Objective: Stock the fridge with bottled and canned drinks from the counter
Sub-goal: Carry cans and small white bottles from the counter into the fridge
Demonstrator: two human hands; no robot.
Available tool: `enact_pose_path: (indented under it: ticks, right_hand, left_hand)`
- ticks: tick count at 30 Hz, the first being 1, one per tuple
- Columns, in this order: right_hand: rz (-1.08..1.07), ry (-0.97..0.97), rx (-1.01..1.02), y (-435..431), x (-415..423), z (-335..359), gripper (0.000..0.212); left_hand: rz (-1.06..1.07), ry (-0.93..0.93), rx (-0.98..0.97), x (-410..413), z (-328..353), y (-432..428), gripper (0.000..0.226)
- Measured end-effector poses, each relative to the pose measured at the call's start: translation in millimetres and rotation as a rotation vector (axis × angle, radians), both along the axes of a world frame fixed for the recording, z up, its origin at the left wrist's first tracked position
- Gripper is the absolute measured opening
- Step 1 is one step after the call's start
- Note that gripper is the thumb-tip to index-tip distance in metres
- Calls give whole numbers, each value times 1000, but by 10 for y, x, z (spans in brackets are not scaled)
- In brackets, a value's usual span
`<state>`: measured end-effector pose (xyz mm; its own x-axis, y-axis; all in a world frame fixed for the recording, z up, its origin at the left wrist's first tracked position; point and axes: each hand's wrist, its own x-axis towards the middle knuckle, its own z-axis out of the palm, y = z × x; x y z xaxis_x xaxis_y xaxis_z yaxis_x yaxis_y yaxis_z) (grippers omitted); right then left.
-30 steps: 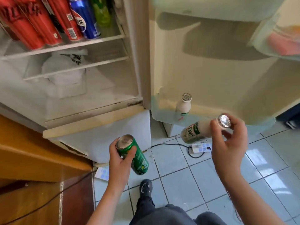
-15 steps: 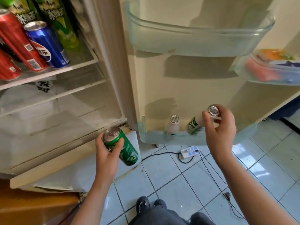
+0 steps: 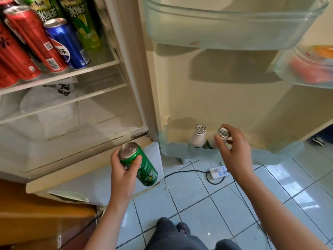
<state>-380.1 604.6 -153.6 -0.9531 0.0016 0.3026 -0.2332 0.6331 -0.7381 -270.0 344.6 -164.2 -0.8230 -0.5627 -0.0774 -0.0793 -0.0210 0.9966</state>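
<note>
My left hand (image 3: pixel 124 170) grips a green can (image 3: pixel 142 166), tilted, in front of the open fridge's lower edge. My right hand (image 3: pixel 236 148) pinches the foil-capped top of a white bottle with a green label (image 3: pixel 212 141), whose base sits inside the bottom door bin (image 3: pixel 180 150). A second white bottle (image 3: pixel 197 136) stands upright in that bin just to its left. On the fridge shelf (image 3: pixel 72 73) at upper left stand red cans (image 3: pixel 30 40), a blue can (image 3: pixel 66 44) and green tea bottles (image 3: pixel 82 22).
An upper door bin (image 3: pixel 225 31) spans the top; another bin (image 3: pixel 306 69) at right holds coloured packets. A white bag (image 3: pixel 50 98) lies under the shelf. A power strip (image 3: pixel 219 172) and cables lie on the tiled floor. A wooden cabinet (image 3: pixel 36 217) is at lower left.
My right hand has lowered the white bottle from a tilt above the floor into the bottom door bin, beside the other bottle. My left hand keeps the green can.
</note>
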Motion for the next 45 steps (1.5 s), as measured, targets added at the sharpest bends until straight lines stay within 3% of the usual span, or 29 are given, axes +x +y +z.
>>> enact_pose_path:
  ticks: [7,12,20,26,34,45]
  right_hand:
    - [-5,-55,-36,-75,-14,53,43]
    - [-80,236,-110,-312,0,293,35]
    - [130,375,-244,-1059,-129,845,37]
    - [214,348,-191,-1491,-261,1088,47]
    - [72,417,-134,-1683,-331,1117,39]
    - [-23,480,-76,-1774,-290,1094,42]
  left_hand:
    - [36,-6,-6,130,55,-43,46]
    - [72,32,8,108,153,-210,47]
    - [23,166,-91,-425,639,-734,45]
    - [-27,329,-222,-1143,1336,-1115,48]
    - [-65,339,-307,-2033,1970,-1388,58]
    - [49,357,-285,-2632,1908,-1505,62]
